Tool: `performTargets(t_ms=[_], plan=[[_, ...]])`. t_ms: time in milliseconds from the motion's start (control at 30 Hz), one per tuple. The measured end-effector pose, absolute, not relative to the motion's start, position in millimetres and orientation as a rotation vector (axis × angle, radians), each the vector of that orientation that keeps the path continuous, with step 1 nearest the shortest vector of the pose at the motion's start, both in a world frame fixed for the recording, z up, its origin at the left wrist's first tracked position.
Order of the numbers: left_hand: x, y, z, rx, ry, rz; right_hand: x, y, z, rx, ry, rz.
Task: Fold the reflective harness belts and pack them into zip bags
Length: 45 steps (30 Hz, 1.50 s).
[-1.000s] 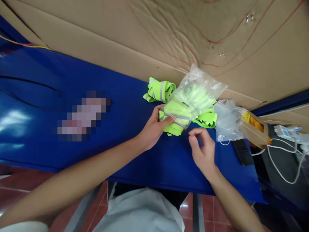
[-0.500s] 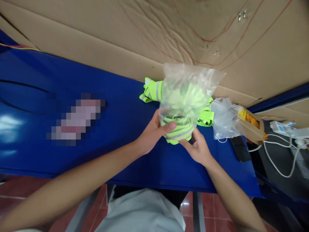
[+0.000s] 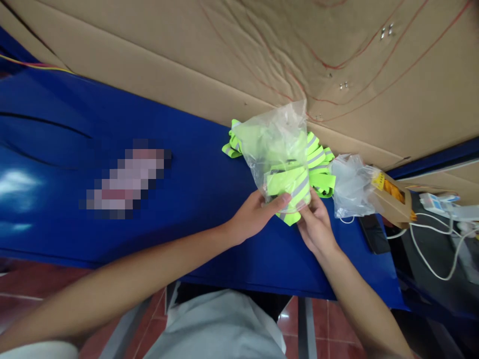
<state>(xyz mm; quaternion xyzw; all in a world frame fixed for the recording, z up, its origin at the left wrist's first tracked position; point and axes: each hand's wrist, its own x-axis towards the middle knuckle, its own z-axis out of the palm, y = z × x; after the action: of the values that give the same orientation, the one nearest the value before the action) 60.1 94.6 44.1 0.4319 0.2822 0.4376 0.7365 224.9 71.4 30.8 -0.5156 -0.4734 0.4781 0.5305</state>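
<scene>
A folded neon-yellow vest with grey reflective stripes (image 3: 293, 192) sticks out of the mouth of a clear plastic bag (image 3: 275, 144), held upright over the blue table (image 3: 157, 149). My left hand (image 3: 258, 215) grips the bag's lower left edge, thumb across the plastic. My right hand (image 3: 317, 225) pinches the vest and the bag's mouth from the right. More neon-yellow vests (image 3: 319, 164) lie behind the bag on the table.
A crumpled clear bag (image 3: 350, 185) and a brown paper packet (image 3: 392, 198) lie to the right, beside a dark phone (image 3: 371, 233) and white cables (image 3: 434, 249). Cardboard sheets (image 3: 262, 45) stand along the table's far side. A red tiled floor shows below.
The bag was tipped upright and has shifted right. My right hand, free a second ago, came in and now grips the vest at the bag's mouth. My left hand followed the bag to the right.
</scene>
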Motion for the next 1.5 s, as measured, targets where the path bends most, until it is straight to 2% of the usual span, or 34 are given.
performTargets(t_ms=[200,333,633,800,967,1133,1233,1300,1367,1433,1500], plan=[[78,83,31,0.978,0.682,1.053,215,76,30,-1.229,-1.086,1.095],[74,83,33,0.922,0.632,0.96,218,81,29,-1.251,-1.072,1.075],[55,105,50,0.657,0.551,1.071,218,73,40,-1.134,-1.372,1.254],[71,89,42,0.617,0.562,1.065,204,69,32,-1.212,-1.328,0.899],[84,70,26,0.783,0.587,0.861,207,69,31,-1.409,-1.358,0.664],[64,77,26,1.013,0.573,0.517,230,72,48,-1.294,-1.426,1.036],[31,80,60,1.297,0.394,0.258,249,75,56,-1.283,-1.316,1.258],[10,80,90,1.453,0.176,0.17,257,74,57,-1.308,-1.299,1.278],[-1,83,112,1.592,0.09,0.3,259,71,56,-1.27,-1.383,1.255],[0,90,117,1.745,0.396,0.574,256,68,56,-1.198,-1.518,1.259],[9,99,109,1.848,0.726,0.684,250,65,57,-1.163,-1.638,1.201]])
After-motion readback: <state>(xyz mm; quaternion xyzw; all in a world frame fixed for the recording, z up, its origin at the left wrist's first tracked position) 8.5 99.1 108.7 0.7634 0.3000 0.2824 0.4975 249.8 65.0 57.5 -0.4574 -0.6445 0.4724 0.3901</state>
